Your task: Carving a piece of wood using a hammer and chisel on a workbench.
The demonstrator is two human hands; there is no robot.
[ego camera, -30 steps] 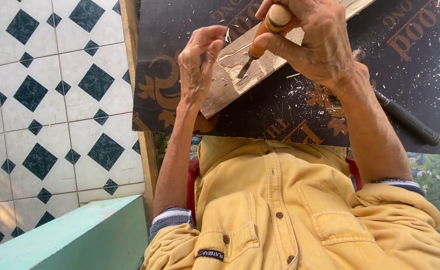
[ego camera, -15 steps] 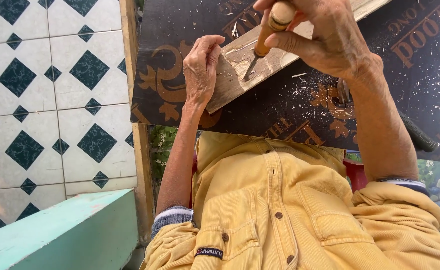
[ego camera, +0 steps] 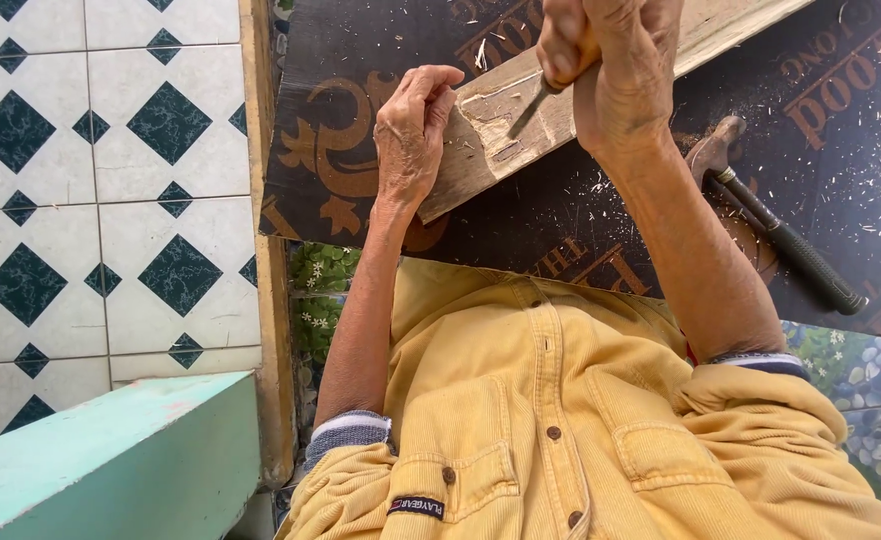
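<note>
Right hand (ego camera: pixel 616 60) shifted up, fingers clamped on chisel (ego camera: pixel 533 105), left hand (ego camera: pixel 411 135) fingers pressing plank (ego camera: pixel 506 135)

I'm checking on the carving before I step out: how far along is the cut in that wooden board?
Done: a shallow recess is already gouged into the near end of the wooden board, and shavings litter the dark mat. In hand: the right hand drives a chisel into that recess while the left hand steadies the board's end. Left: the recess looks rough and uneven; the hammer lies unused beside it.
</note>
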